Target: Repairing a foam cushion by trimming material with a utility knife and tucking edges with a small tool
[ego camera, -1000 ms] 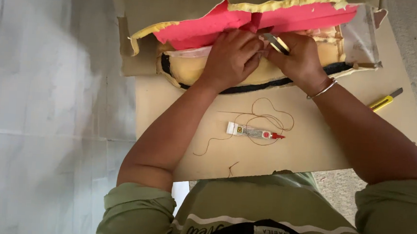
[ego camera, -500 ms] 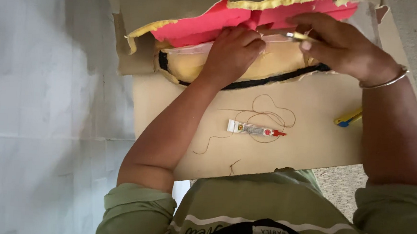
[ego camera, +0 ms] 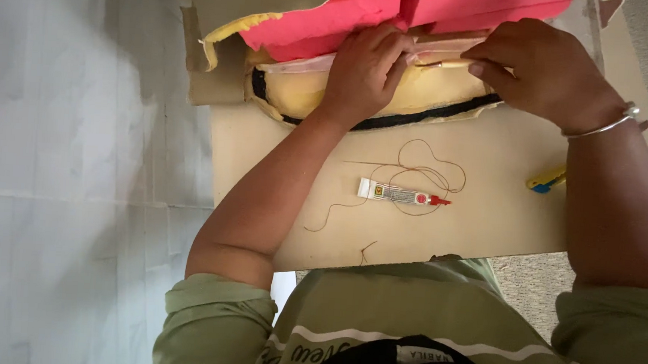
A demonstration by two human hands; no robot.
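Note:
My left hand (ego camera: pixel 365 68) presses down on a yellow padded piece with a black edge (ego camera: pixel 419 98), at the seam where a clear plastic strip meets pink foam sheet (ego camera: pixel 333 25). My right hand (ego camera: pixel 537 68) pinches a thin pale stick-like tool (ego camera: pixel 451 63) that points left at my left fingertips. A silver bangle (ego camera: pixel 605 126) is on my right wrist. Both hands lie side by side at the top of a tan cardboard board (ego camera: pixel 486 222).
A small white glue tube with a red cap (ego camera: pixel 402 196) lies mid-board among loose brown thread (ego camera: pixel 422 169). A yellow and blue cutter (ego camera: pixel 547 181) peeks out beside my right forearm. White tiled floor (ego camera: pixel 70 166) is on the left, grey carpet at the right.
My right hand slid right along the seam with the tool, then settled slightly lower. My right forearm now covers most of the cutter. My left hand stayed pressing the padding.

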